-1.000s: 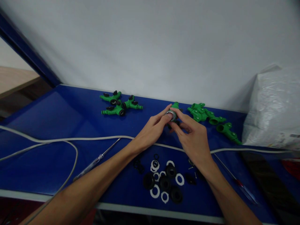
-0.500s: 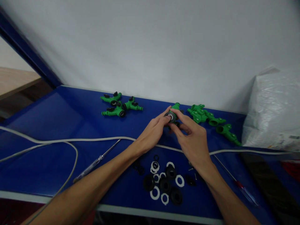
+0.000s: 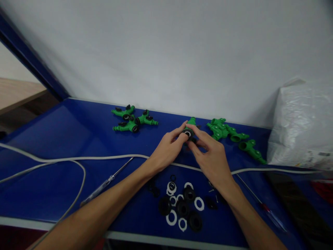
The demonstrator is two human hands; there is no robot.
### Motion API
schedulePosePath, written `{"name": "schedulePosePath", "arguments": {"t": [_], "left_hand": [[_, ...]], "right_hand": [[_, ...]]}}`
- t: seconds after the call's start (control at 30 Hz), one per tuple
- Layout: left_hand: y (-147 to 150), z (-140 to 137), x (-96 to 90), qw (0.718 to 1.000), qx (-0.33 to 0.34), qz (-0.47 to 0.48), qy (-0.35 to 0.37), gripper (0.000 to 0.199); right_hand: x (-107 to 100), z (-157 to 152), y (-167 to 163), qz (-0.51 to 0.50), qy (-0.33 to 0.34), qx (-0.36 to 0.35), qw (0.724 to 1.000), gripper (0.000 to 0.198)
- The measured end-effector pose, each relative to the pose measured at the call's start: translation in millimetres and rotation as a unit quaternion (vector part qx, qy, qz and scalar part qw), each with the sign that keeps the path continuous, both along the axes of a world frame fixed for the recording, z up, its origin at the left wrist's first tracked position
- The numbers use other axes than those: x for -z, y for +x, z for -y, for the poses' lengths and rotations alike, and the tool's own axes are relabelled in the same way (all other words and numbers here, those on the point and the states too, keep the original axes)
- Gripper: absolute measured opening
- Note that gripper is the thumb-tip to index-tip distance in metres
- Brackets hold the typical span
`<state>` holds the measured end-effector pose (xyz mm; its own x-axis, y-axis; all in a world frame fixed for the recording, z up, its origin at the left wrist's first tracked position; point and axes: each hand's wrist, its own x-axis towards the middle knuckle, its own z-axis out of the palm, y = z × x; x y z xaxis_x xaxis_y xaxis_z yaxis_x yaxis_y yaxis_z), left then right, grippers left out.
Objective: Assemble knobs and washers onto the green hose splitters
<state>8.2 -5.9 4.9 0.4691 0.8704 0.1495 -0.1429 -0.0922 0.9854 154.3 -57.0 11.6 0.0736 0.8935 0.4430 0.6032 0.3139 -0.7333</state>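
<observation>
Between both hands, over the middle of the blue table, is a green hose splitter [image 3: 191, 121] with a black collar whose round opening, lined with a white ring, faces me. My left hand [image 3: 166, 149] is closed on its left side, the thumb at the edge of the opening. My right hand [image 3: 213, 156] grips the right side, fingers above and thumb below the collar. The fingers cover much of the splitter's body. Nearer me, below the hands, lie white rings [image 3: 199, 203] and black collars [image 3: 195, 221], several of each, with small black rings [image 3: 173, 177].
Three green splitters with black valves [image 3: 127, 125] lie back left; several bare green bodies [image 3: 251, 150] lie right. A white cable [image 3: 104, 158] crosses the table. Screwdrivers lie left [image 3: 104, 185] and right [image 3: 262, 205]. A plastic-wrapped package [image 3: 299, 125] stands at the right, against the wall [image 3: 166, 59].
My left thumb has shifted slightly down and left from the opening, so more of the white ring shows. Both hands still hold the splitter. The view has moved slightly.
</observation>
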Motion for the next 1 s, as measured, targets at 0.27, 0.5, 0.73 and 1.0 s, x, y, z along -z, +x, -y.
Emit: {"name": "schedulePosePath", "arguments": {"t": [0.27,0.5,0.73,1.0], "left_hand": [[-4.6,-3.3,-4.6,0.999,-0.002,0.026,-0.039,0.058],[-13.1,-16.9,-2.7,0.997,-0.010,-0.068,-0.019,0.062],[-18.4,-27.7,-0.3,0.995,-0.005,-0.039,-0.092,0.073],[-20.7,-32.1,5.4,0.993,0.037,0.043,-0.107,0.071]], "right_hand": [[-5.4,-1.9,6.9,0.008,-0.040,0.043,0.998,0.046],[-1.3,-8.7,21.8,0.013,0.009,0.026,1.000,0.044],[-13.1,-4.5,10.3,-0.187,-0.147,-0.029,0.971,0.037],[-10.5,-7.7,13.5,-0.248,-0.181,-0.060,0.950,0.039]]}}
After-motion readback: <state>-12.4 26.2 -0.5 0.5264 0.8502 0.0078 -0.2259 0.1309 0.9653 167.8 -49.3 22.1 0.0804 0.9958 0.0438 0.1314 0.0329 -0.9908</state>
